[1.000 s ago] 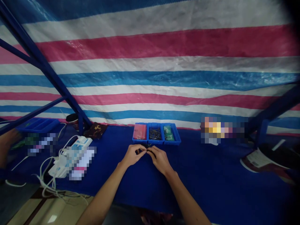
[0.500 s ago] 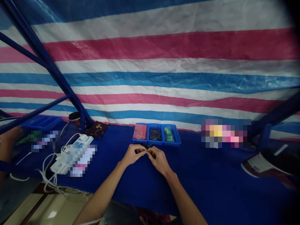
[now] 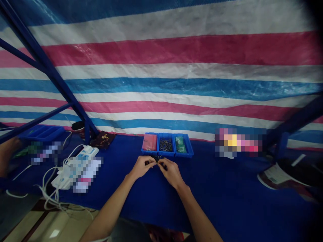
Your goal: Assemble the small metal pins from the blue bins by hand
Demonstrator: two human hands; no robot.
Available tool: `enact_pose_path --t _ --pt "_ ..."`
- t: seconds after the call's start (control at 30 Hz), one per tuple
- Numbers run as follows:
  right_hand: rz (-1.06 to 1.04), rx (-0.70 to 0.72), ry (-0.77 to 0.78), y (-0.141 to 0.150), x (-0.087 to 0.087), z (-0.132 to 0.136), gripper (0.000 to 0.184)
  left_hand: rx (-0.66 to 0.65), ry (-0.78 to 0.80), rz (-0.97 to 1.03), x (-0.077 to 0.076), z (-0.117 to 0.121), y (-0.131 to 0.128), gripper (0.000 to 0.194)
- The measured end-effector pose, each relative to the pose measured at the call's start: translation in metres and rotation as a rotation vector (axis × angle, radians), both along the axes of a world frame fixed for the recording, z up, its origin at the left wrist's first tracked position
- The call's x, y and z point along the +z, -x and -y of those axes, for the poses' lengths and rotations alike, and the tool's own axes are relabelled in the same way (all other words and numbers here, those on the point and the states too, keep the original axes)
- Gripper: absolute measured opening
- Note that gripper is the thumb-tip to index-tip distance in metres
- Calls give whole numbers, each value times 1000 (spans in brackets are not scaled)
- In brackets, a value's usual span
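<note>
My left hand [image 3: 143, 167] and my right hand [image 3: 170, 170] meet fingertip to fingertip above the blue table, both pinched closed. What lies between the fingertips is too small to make out. Just beyond them is a small heap of dark screws or nails [image 3: 157, 158], partly covered by my fingers. Behind it stand three blue bins in a row. The left bin [image 3: 143, 151] holds pink packets [image 3: 149, 141], the middle one [image 3: 167, 154] dark screws or nails [image 3: 166, 144], and the right one [image 3: 185, 155] small green-and-white packets [image 3: 180, 144].
A white power strip [image 3: 63, 178] with tangled cables lies at the left, near a brown packet [image 3: 104, 139]. Another person's arm [image 3: 8, 154] shows at the far left, by a blue tray [image 3: 42, 132]. A large tub [image 3: 275, 174] stands at the right. Blue frame bars [image 3: 58, 82] rise left.
My hands stay pinched together over almost the same spot. The whole view has shifted slightly, so the surroundings sit a little further left.
</note>
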State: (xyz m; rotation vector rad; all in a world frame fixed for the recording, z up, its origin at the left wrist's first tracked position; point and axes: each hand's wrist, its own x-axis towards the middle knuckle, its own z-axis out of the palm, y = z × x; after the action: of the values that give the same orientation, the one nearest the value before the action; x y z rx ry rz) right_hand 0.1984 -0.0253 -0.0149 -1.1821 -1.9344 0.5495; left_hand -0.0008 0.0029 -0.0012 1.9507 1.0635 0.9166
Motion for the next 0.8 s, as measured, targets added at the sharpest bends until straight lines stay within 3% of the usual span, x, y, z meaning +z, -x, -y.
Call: enact_pose_path --t 0.37,0.8 --pt "-25 19 -57 1 -1 0 24 -38 -40 -62 1 1 -1 28" --pt "43 -14 -22 2 2 3 19 -43 -91 -91 5 4 -2 29"
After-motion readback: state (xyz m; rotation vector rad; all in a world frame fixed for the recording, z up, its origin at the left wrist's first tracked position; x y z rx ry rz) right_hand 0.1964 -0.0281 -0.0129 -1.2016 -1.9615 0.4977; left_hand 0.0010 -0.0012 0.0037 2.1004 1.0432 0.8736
